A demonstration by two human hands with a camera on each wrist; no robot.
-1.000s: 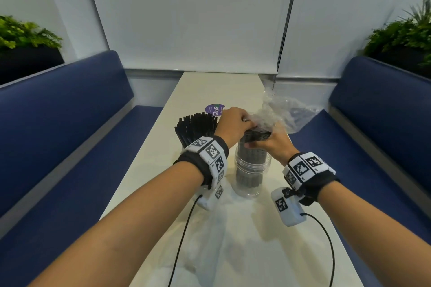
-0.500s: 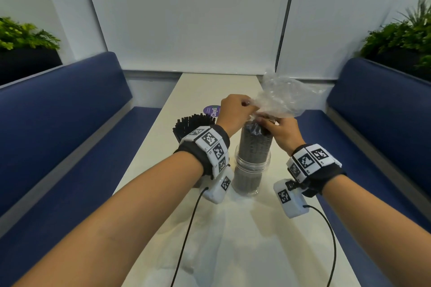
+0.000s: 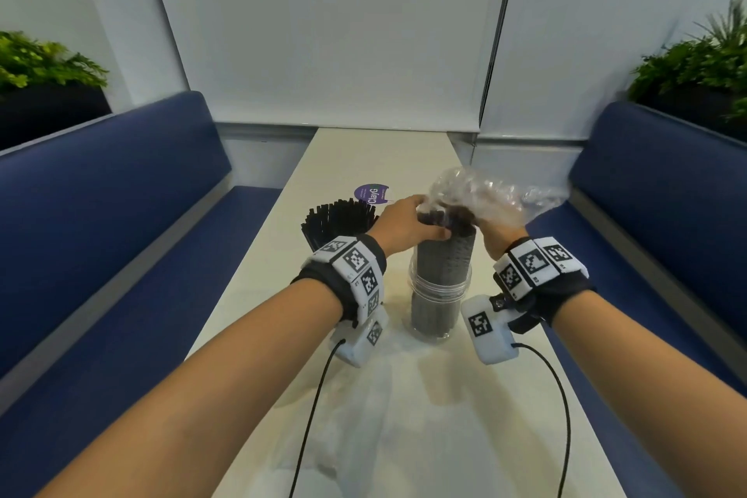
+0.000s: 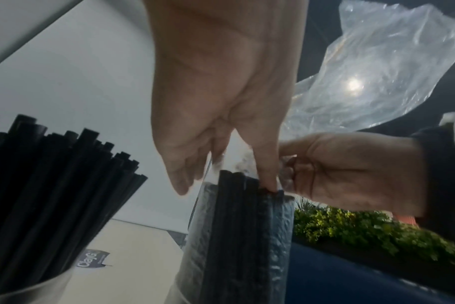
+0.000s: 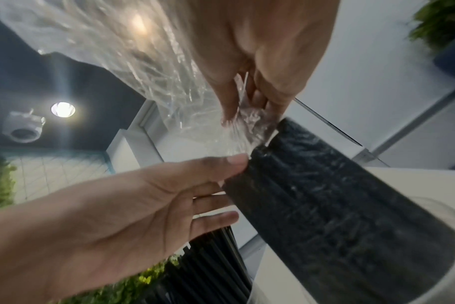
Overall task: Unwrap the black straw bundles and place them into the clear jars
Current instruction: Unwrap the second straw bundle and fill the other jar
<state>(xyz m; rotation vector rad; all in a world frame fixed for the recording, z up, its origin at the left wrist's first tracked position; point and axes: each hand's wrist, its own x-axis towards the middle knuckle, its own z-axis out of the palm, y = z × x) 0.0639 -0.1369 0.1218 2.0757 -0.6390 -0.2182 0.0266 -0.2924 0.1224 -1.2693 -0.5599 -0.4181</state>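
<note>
the bundle (image 3: 444, 255) stands upright in the jar (image 3: 439, 291) at mid-table, its wrap (image 3: 491, 196) bunched above the top. the straw tops are pressed by the straight-fingered left hand (image 3: 408, 224); the wrap is pinched by the right hand (image 3: 499, 232). the wrap should be drawn straight up while the straws are held down. "clayg" is read on a purple sticker (image 3: 371, 192).

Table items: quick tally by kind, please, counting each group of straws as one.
Clear jars: 2
Black straw groups: 2
Clear plastic wrap: 1
Purple sticker: 1
Total: 6
</note>
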